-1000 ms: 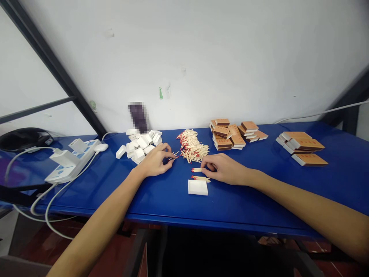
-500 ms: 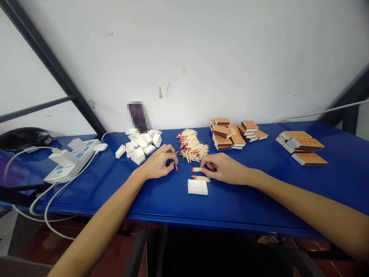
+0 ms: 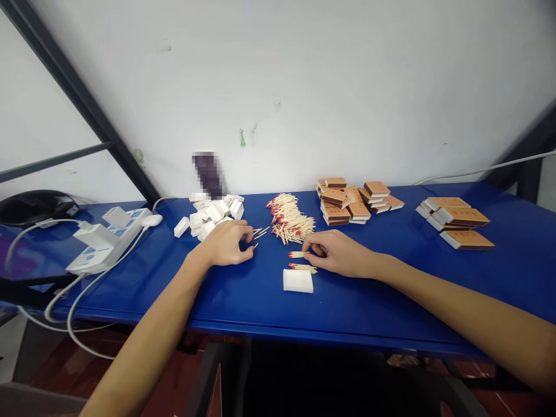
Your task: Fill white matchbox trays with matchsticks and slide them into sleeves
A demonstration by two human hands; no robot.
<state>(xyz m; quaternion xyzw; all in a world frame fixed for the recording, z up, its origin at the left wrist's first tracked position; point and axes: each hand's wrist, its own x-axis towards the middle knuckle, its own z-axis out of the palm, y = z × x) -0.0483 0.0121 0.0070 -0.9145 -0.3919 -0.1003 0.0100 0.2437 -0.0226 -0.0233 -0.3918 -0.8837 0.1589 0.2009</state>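
I see a big blue table point(image 3: 243, 301) with brown matchboxes point(image 3: 336, 214) heaped at the back. The right hand point(image 3: 334, 253) and left hand point(image 3: 223, 242) are by a match pile point(image 3: 290, 220). A white tray point(image 3: 297, 281) lies near the right hand, which pinches a small bunch of matches point(image 3: 296, 255). Loose matches point(image 3: 261, 233) are by the left hand's fingers; I can't tell if it grips any.

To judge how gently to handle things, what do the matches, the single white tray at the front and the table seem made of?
Matches: probably wood; pale, bare sticks with red coated heads.
Tray: card or plastic, unclear which; matt white, smooth-looking.
Table: perhaps painted metal or laminate; glossy blue, reflecting light.
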